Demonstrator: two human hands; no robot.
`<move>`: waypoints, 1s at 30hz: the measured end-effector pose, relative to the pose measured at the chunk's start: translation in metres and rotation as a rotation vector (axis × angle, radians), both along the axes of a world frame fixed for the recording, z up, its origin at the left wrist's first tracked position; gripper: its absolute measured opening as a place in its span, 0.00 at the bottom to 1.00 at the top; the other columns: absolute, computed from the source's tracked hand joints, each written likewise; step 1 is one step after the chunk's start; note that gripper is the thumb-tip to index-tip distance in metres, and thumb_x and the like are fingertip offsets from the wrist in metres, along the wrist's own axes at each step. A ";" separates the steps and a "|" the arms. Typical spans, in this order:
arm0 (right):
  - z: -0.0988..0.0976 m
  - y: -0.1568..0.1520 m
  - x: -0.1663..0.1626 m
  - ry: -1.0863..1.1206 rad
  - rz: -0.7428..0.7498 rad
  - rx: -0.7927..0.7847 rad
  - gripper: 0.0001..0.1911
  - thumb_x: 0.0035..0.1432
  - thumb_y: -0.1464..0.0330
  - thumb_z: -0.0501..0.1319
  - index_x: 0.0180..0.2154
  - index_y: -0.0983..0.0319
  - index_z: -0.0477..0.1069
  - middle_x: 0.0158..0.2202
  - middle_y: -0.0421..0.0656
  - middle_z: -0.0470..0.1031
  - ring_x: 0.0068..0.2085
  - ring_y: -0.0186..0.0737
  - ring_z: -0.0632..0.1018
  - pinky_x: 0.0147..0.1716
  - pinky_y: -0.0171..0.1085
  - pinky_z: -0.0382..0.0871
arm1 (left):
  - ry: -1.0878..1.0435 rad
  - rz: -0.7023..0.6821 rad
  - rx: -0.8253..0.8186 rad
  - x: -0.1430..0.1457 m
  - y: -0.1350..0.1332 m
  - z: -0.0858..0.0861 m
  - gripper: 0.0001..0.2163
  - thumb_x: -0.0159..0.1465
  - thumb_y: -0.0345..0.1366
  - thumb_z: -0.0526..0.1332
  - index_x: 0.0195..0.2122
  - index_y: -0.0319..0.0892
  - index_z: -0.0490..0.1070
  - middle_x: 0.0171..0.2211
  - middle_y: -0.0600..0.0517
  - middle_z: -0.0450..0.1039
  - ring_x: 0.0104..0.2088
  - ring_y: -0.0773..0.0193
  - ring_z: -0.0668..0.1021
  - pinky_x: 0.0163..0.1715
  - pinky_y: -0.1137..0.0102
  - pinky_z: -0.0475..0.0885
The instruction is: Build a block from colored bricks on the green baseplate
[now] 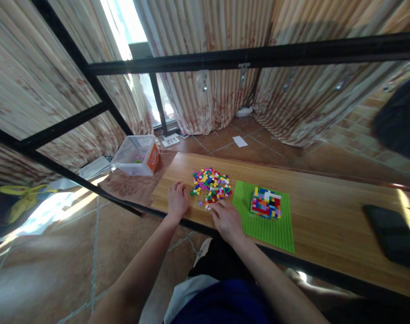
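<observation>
A loose pile of small toy building bricks point(210, 181) in many colours lies on the wooden table. My left hand point(178, 200) rests on the table just left of the pile, its fingers loosely bent and nothing seen in them. At the pile's near edge, my right hand point(228, 218) has its fingers bent together beside a few white and orange bricks; what is between the fingertips is too small to make out. Right of that hand lies a green baseplate point(240, 202), bearing a blocky multicoloured brick build point(266, 203) with white bricks on top.
A dark flat device point(392, 234) lies at the table's point(326, 211) right end. On the floor beyond the left end stands a clear plastic box point(132, 157) with an orange label. Black metal bars point(205, 62) cross in front of the curtains, and a white paper point(239, 141) lies behind the table.
</observation>
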State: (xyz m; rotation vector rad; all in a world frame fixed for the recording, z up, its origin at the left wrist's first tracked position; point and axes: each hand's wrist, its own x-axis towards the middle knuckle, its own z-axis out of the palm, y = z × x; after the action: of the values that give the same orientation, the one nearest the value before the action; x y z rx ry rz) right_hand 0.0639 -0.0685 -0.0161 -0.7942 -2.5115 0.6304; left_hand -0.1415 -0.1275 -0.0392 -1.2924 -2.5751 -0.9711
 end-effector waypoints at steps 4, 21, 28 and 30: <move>-0.005 0.005 -0.006 -0.077 -0.010 0.068 0.10 0.65 0.68 0.58 0.40 0.57 0.78 0.38 0.46 0.76 0.42 0.46 0.74 0.43 0.41 0.65 | 0.021 -0.008 -0.012 0.005 -0.002 0.000 0.13 0.64 0.29 0.53 0.47 0.39 0.73 0.52 0.39 0.72 0.56 0.48 0.71 0.59 0.53 0.66; 0.006 0.002 -0.045 -0.143 0.059 0.162 0.09 0.64 0.69 0.59 0.37 0.59 0.79 0.41 0.49 0.74 0.45 0.49 0.70 0.46 0.46 0.63 | 0.113 -0.005 -0.048 0.004 0.001 -0.004 0.13 0.65 0.29 0.52 0.47 0.39 0.72 0.51 0.40 0.72 0.53 0.48 0.72 0.57 0.54 0.65; 0.013 0.006 -0.045 -0.071 0.064 0.085 0.08 0.65 0.70 0.59 0.36 0.60 0.76 0.38 0.47 0.77 0.44 0.46 0.73 0.46 0.44 0.65 | 0.142 -0.006 -0.048 0.003 0.001 -0.003 0.13 0.64 0.29 0.52 0.46 0.38 0.72 0.49 0.39 0.73 0.53 0.48 0.73 0.56 0.54 0.66; 0.020 0.007 -0.030 0.051 0.038 -0.039 0.08 0.66 0.70 0.57 0.37 0.60 0.75 0.37 0.45 0.77 0.41 0.43 0.75 0.43 0.40 0.67 | 0.169 -0.011 -0.056 0.001 0.001 -0.004 0.13 0.64 0.30 0.52 0.46 0.37 0.73 0.49 0.38 0.73 0.52 0.47 0.73 0.55 0.54 0.67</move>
State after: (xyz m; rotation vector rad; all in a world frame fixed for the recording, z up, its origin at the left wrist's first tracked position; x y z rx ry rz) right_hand 0.0340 -0.0613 0.0043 -0.7359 -2.4803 0.7056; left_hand -0.1407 -0.1267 -0.0428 -1.3410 -2.4856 -0.7606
